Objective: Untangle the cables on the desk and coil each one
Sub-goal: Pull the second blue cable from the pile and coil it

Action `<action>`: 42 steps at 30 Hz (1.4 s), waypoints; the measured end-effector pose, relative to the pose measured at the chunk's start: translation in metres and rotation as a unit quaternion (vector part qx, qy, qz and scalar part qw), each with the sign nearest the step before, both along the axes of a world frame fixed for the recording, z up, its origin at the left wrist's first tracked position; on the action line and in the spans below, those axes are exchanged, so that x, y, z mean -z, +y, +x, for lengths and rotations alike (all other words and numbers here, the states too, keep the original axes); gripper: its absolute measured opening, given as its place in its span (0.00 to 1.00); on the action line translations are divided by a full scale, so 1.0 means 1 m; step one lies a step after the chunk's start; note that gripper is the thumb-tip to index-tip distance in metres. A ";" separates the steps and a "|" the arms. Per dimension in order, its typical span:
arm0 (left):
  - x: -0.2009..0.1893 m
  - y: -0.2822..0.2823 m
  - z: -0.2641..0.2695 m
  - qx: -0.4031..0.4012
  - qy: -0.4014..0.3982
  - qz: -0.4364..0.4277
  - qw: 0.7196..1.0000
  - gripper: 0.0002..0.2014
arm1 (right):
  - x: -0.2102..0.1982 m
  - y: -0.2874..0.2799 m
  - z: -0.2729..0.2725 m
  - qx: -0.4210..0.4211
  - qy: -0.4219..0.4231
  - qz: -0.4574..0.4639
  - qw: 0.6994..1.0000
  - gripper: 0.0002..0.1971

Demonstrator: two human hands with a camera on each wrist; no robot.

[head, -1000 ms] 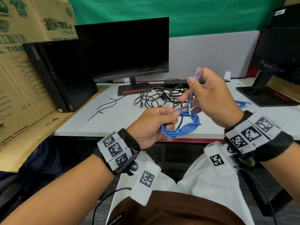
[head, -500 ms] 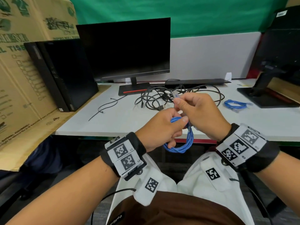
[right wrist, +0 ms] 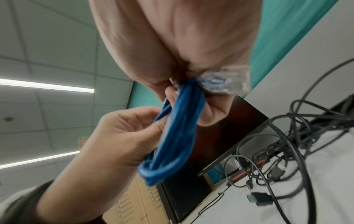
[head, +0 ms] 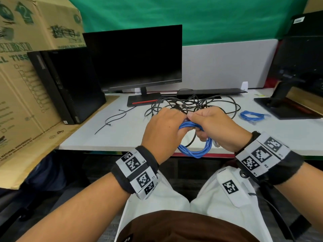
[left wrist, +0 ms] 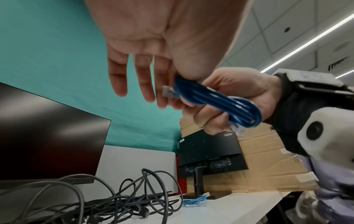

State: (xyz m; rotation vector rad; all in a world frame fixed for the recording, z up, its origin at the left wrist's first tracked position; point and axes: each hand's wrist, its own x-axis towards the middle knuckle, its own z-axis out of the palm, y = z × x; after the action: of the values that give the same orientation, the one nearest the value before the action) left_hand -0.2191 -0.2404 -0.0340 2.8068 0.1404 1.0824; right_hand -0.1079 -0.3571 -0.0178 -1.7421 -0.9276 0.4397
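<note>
Mid-task, by the look of it. Second blue cable (head: 195, 149) nearly coiled at centre frame, above the table (head: 111, 135) edge: left hand (head: 162, 130) pinching one side, right hand (head: 216, 128) clamped round the other. First blue coil (head: 252, 116) lying finished at right. Black cable tangle (head: 192, 103) behind, untouched.

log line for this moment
step: coiling blue cable | left hand: holds coil | right hand: holds coil | black cables: tangled

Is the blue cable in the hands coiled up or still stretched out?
Coiled. The blue cable hangs in several stacked loops between the left hand and right hand.
</note>
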 end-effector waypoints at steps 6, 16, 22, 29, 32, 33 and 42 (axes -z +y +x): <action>0.004 0.009 0.005 -0.095 0.134 0.047 0.985 0.13 | -0.001 -0.005 -0.003 -0.053 -0.219 -0.074 0.971 0.11; -0.007 0.024 0.001 0.116 0.090 -0.500 0.853 0.10 | 0.000 -0.003 -0.005 -0.001 -0.390 -0.032 0.920 0.11; -0.010 0.032 -0.005 0.255 0.152 -0.598 0.744 0.13 | -0.006 -0.006 -0.007 0.008 -0.368 -0.078 0.927 0.08; 0.001 0.025 -0.001 0.216 0.063 -0.410 0.884 0.13 | -0.009 -0.008 -0.002 -0.126 0.048 -0.011 0.991 0.12; 0.002 0.023 -0.002 0.220 0.054 -0.337 0.914 0.08 | -0.010 -0.008 0.001 -0.156 0.203 0.019 0.966 0.12; 0.001 0.022 -0.002 0.209 0.039 -0.290 0.933 0.09 | -0.009 -0.008 0.002 -0.158 0.217 0.019 0.963 0.12; 0.004 0.013 -0.001 0.094 -0.057 -0.206 0.972 0.13 | -0.004 -0.007 -0.005 -0.039 -0.210 -0.003 0.977 0.15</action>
State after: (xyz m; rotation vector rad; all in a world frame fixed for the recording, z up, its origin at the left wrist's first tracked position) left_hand -0.2201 -0.2273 -0.0380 2.3324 0.0751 1.0293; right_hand -0.1133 -0.3643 -0.0142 -1.8446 -1.2962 0.1209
